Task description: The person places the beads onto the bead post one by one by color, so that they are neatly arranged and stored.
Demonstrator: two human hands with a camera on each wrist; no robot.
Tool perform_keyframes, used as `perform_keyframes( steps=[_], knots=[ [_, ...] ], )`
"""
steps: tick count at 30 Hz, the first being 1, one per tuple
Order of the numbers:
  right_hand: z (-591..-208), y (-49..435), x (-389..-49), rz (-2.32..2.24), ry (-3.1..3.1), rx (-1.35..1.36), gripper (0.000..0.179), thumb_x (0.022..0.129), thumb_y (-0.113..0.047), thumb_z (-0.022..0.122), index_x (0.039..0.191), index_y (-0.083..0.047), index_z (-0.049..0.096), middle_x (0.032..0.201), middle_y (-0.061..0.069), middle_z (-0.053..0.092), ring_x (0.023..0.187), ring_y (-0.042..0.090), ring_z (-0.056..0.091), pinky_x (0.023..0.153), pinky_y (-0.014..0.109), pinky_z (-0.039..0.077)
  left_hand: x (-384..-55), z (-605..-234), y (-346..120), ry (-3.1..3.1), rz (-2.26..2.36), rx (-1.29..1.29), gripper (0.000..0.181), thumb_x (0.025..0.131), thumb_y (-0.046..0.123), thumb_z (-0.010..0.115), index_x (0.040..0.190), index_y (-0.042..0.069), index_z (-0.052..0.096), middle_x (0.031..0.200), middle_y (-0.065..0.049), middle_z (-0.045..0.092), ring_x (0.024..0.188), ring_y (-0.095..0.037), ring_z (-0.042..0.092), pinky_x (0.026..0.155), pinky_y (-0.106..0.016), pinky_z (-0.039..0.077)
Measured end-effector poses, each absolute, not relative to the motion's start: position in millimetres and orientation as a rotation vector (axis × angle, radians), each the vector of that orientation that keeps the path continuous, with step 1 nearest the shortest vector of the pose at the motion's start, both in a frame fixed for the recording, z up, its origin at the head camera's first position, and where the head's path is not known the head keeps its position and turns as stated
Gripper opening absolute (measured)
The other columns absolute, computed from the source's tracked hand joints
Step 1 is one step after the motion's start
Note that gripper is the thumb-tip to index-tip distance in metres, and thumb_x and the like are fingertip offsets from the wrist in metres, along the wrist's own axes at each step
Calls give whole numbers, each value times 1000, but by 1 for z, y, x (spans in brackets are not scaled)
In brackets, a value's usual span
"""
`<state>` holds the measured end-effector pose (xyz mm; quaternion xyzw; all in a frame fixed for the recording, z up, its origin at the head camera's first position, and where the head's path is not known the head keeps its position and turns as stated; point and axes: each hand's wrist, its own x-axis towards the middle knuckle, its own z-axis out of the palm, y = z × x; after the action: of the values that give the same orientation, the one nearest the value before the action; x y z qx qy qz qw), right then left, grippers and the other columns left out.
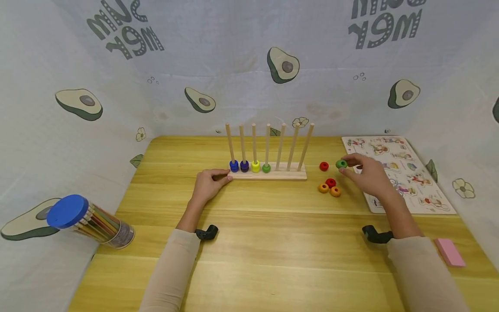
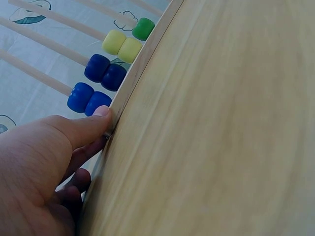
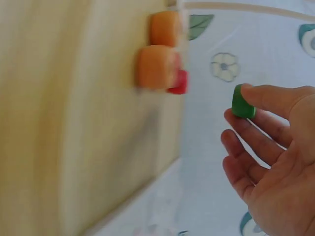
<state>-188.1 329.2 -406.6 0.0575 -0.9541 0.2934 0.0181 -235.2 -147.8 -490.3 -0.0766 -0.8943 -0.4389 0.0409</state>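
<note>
A wooden peg stand (image 1: pixel 269 175) with several upright dowels is on the table. Two blue beads (image 1: pixel 234 166) fill the first peg from the left, then dark purple-blue beads (image 1: pixel 244 166), yellow beads (image 1: pixel 255 166) and one green bead (image 1: pixel 266 168); the other pegs are bare. My left hand (image 1: pixel 208 185) grips the left end of the stand's base, thumb beside the blue beads in the left wrist view. Raised above the table on the right, my right hand (image 1: pixel 368 173) pinches another green bead (image 3: pixel 243 102) between thumb and fingers, apart from the stand.
Red beads (image 1: pixel 324 166) and orange beads (image 1: pixel 335 191) lie right of the stand. A picture board (image 1: pixel 413 173) extends under the right forearm's far side. A pink block (image 1: pixel 450 252) sits at the right; a blue-lidded jar of pencils (image 1: pixel 93 223) stands at the left.
</note>
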Motion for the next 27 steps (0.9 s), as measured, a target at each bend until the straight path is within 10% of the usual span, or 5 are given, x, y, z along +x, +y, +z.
perform_keyframes(
  steps=[18,27],
  knots=[
    [-323,262,-199,1247,-2496,330,37,99,-24,72,133,-10,68,106,-19,62,101,3,55,88,20,40,-236,-492,-149,-2730,-1342,-242,28,89,38,82,114,24,82,116,-5,79,115,-29,72,97,-47,57],
    [-305,213,-216,1263,-2417,501,31,96,-17,75,127,-11,73,112,-3,69,105,5,56,93,22,40,-237,-493,-149,-2733,-1340,-258,30,90,38,82,116,24,81,116,-5,78,113,-28,73,94,-46,59]
  ],
)
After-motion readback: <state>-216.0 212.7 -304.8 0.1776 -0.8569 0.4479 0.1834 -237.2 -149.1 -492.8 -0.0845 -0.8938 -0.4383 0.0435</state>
